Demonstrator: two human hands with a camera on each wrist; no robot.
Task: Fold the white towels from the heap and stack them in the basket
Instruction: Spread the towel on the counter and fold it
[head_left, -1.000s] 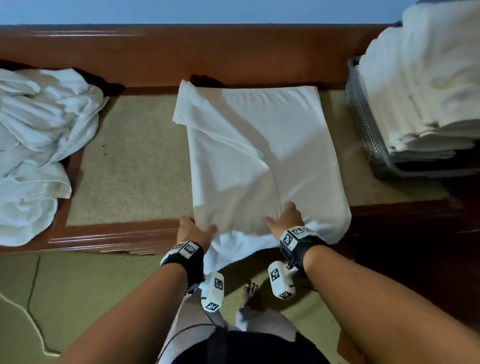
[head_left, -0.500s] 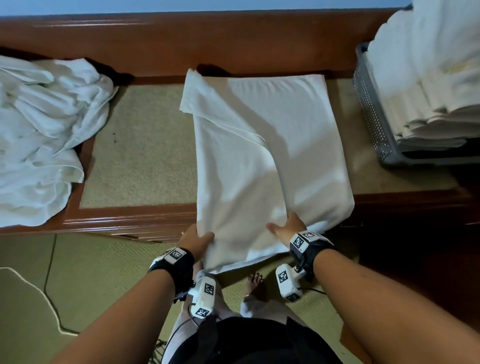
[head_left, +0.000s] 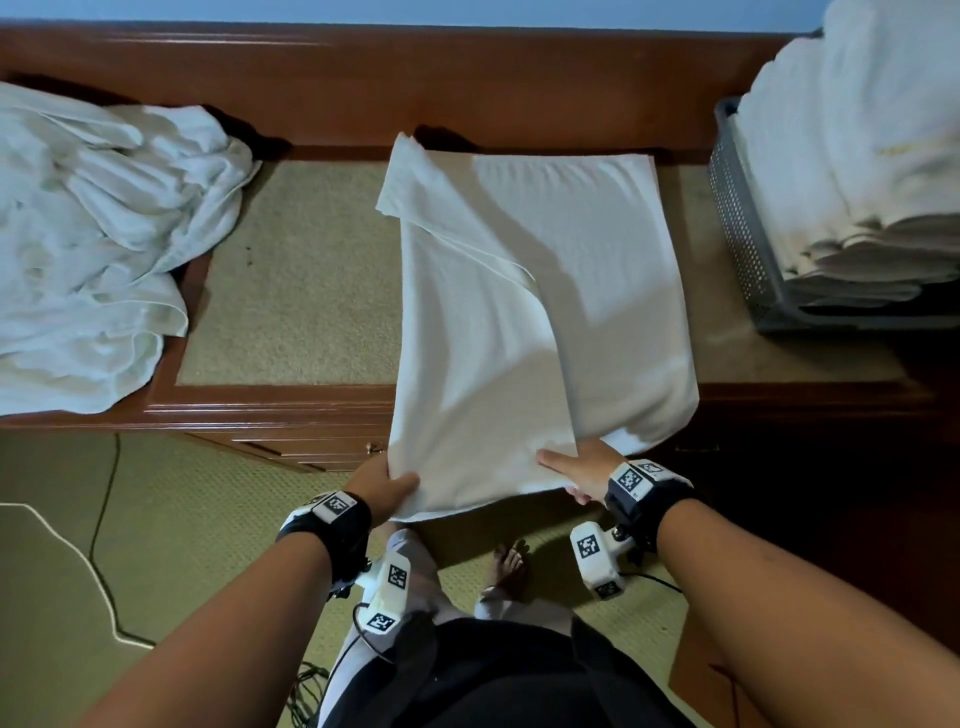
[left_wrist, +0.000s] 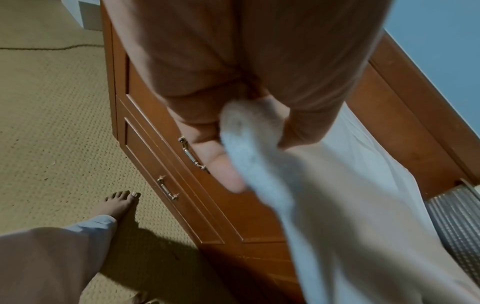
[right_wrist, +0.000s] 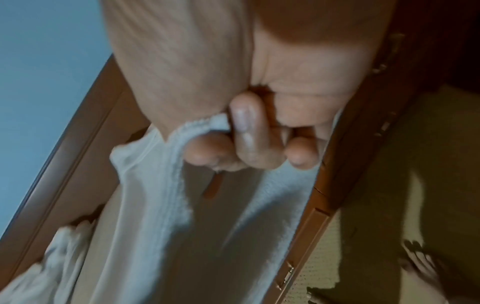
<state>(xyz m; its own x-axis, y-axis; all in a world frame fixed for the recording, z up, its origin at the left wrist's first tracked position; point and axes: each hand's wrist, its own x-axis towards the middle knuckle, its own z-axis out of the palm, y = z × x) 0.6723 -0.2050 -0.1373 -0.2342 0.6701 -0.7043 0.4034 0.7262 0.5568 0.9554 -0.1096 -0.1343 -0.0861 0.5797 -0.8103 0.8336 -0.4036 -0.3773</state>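
Holding the white towel (head_left: 524, 312) by its near edge, I pinch one corner in my left hand (head_left: 382, 486) and the other in my right hand (head_left: 587, 470); the fingers (right_wrist: 244, 131) of each hand are curled around the cloth, thumb on top. The towel lies spread on the bench (head_left: 291, 280), its far edge close to the wooden back rail, and its near part hangs over the bench edge toward me.

It looks soft, light and limp, so I judge it will sag and wrinkle if I hold it only in the middle; the two corners are the good place to take it.

To the left, the heap (head_left: 88, 244) is well apart from the towel. To the right, the basket (head_left: 743, 244) with folded towels stands near, so there is less free room on that side. The near bench edge is just under my hands.
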